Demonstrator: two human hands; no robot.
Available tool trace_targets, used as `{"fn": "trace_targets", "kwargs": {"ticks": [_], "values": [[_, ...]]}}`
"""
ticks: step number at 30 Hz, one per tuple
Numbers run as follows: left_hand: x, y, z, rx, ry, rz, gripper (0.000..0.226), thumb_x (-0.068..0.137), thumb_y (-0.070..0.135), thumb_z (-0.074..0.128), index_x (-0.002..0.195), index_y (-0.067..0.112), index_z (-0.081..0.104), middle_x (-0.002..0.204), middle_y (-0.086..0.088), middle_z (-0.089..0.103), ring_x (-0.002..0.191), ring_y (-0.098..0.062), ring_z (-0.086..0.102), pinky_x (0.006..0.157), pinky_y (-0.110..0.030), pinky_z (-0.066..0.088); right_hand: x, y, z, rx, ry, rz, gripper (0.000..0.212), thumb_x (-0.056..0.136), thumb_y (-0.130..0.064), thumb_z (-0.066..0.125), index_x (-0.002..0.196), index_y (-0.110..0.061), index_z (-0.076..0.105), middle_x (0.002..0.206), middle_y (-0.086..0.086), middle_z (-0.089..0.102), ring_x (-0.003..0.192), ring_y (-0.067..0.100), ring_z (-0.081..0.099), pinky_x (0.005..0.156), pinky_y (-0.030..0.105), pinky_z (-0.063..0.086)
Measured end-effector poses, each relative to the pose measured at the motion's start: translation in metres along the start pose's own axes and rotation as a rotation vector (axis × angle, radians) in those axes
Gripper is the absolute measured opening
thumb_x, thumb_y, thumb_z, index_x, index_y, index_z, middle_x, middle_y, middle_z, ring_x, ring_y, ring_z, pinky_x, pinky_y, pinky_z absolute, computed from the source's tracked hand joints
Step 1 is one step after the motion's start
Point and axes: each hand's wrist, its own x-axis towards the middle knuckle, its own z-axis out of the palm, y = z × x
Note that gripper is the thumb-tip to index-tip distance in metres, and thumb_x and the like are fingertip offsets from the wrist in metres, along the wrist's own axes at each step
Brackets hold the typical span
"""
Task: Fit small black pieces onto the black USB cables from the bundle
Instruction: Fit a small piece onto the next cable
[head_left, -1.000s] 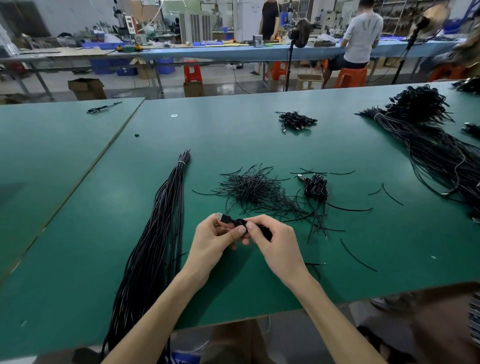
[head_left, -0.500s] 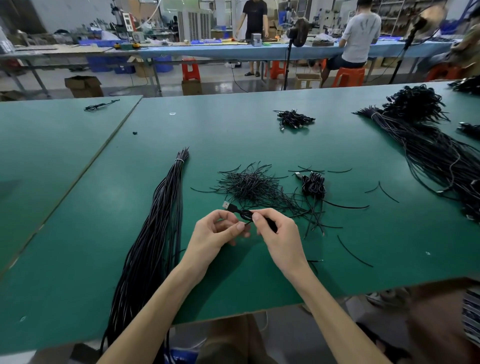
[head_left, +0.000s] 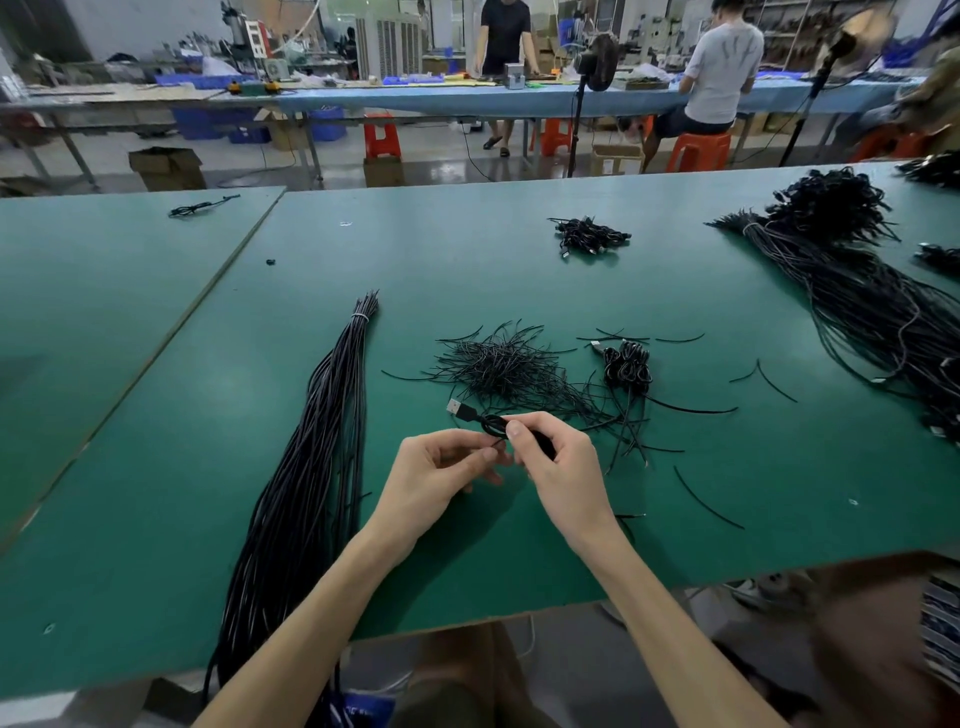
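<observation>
A coiled black USB cable (head_left: 480, 420) is held above the green table (head_left: 519, 270), its silver plug pointing up and left. My right hand (head_left: 558, 467) grips the coil, thumb on top. My left hand (head_left: 441, 475) pinches something thin at the coil's lower side; what it pinches is too small to make out. A long tied bundle of black cables (head_left: 311, 467) lies to the left and hangs over the front edge. A pile of thin black ties (head_left: 498, 366) lies just beyond my hands, with a few coiled cables (head_left: 626, 366) to its right.
A small heap of coiled cables (head_left: 587, 236) lies farther back. A large mass of black cables (head_left: 857, 291) covers the right side. Loose ties (head_left: 706, 499) are scattered right of my hands. Two people work at a blue bench (head_left: 467, 98) behind.
The cable's plug has tilted up and moved away from my left hand. My left fingers have slid from the plug end down to the underside of the coil.
</observation>
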Motion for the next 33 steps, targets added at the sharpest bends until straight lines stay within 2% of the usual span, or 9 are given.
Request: {"fn": "trace_targets", "kwargs": {"ticks": [4, 8, 14, 18, 22, 25, 27, 30, 33], "values": [[-0.001, 0.001, 0.002, 0.023, 0.034, 0.031, 0.025, 0.085, 0.033, 0.08, 0.101, 0.013, 0.078, 0.091, -0.006, 0.08, 0.08, -0.024, 0.077, 0.064, -0.024, 0.053, 0.0, -0.001, 0.0, -0.002, -0.008, 0.0, 0.014, 0.103, -0.018, 0.062, 0.103, -0.015, 0.076, 0.073, -0.025, 0.069, 0.068, -0.004, 0.064, 0.065, 0.011, 0.047], [-0.002, -0.003, 0.003, 0.16, 0.096, 0.117, 0.005, 0.09, 0.015, 0.078, 0.096, 0.013, 0.078, 0.081, 0.001, 0.079, 0.074, -0.016, 0.075, 0.066, -0.018, 0.052, -0.001, -0.002, 0.002, -0.074, -0.014, -0.019, 0.015, 0.103, -0.019, 0.062, 0.104, -0.015, 0.076, 0.073, -0.026, 0.068, 0.07, -0.003, 0.062, 0.066, 0.009, 0.043], [-0.005, -0.004, 0.006, 0.435, 0.189, 0.189, 0.013, 0.09, 0.012, 0.078, 0.091, 0.024, 0.076, 0.082, 0.017, 0.075, 0.075, -0.007, 0.071, 0.068, -0.021, 0.055, -0.002, -0.002, 0.004, -0.136, -0.013, -0.022, 0.015, 0.102, -0.022, 0.064, 0.101, -0.014, 0.077, 0.069, -0.029, 0.066, 0.068, -0.005, 0.06, 0.064, 0.008, 0.041], [-0.003, -0.003, 0.005, 0.378, 0.186, 0.149, 0.007, 0.093, 0.018, 0.076, 0.089, 0.024, 0.076, 0.078, 0.012, 0.076, 0.069, -0.007, 0.071, 0.066, -0.018, 0.053, -0.002, -0.004, 0.005, -0.146, -0.026, -0.025, 0.014, 0.102, -0.02, 0.064, 0.104, -0.015, 0.077, 0.074, -0.018, 0.069, 0.073, -0.004, 0.062, 0.068, 0.009, 0.043], [-0.003, -0.003, 0.004, 0.389, 0.188, 0.14, 0.009, 0.093, 0.017, 0.075, 0.088, 0.024, 0.076, 0.079, 0.013, 0.076, 0.071, -0.009, 0.071, 0.068, -0.023, 0.055, -0.003, -0.006, 0.007, -0.183, -0.043, -0.037, 0.014, 0.102, -0.018, 0.063, 0.107, -0.015, 0.076, 0.084, -0.015, 0.071, 0.079, -0.006, 0.063, 0.072, 0.008, 0.044], [-0.006, -0.003, 0.005, 0.523, 0.238, 0.235, 0.009, 0.092, 0.018, 0.076, 0.086, 0.024, 0.076, 0.08, 0.019, 0.072, 0.072, -0.005, 0.067, 0.065, -0.009, 0.044, -0.004, -0.008, 0.008, -0.215, -0.043, -0.056, 0.012, 0.102, -0.018, 0.064, 0.107, -0.016, 0.075, 0.092, -0.014, 0.072, 0.089, -0.005, 0.065, 0.077, 0.008, 0.045], [-0.006, -0.003, 0.005, 0.556, 0.257, 0.274, 0.008, 0.092, 0.018, 0.077, 0.086, 0.024, 0.076, 0.081, 0.021, 0.071, 0.073, -0.003, 0.066, 0.063, -0.006, 0.04, -0.004, -0.009, 0.008, -0.219, -0.043, -0.062, 0.013, 0.102, -0.018, 0.064, 0.109, -0.018, 0.074, 0.098, -0.012, 0.073, 0.095, -0.003, 0.065, 0.081, 0.01, 0.047], [-0.005, -0.003, 0.004, 0.551, 0.256, 0.274, 0.01, 0.091, 0.018, 0.077, 0.085, 0.026, 0.076, 0.082, 0.022, 0.071, 0.076, -0.004, 0.067, 0.063, -0.007, 0.04, -0.005, -0.01, 0.008, -0.225, -0.051, -0.068, 0.014, 0.102, -0.017, 0.063, 0.112, -0.017, 0.073, 0.103, -0.009, 0.073, 0.098, 0.001, 0.066, 0.087, 0.016, 0.05], [-0.005, -0.002, 0.003, 0.518, 0.25, 0.246, 0.014, 0.091, 0.018, 0.077, 0.084, 0.03, 0.075, 0.08, 0.022, 0.072, 0.077, -0.007, 0.068, 0.062, -0.012, 0.041, -0.005, -0.01, 0.008, -0.22, -0.072, -0.064, 0.015, 0.103, -0.016, 0.062, 0.113, -0.015, 0.073, 0.104, -0.008, 0.073, 0.099, 0.002, 0.066, 0.086, 0.015, 0.049]]}}
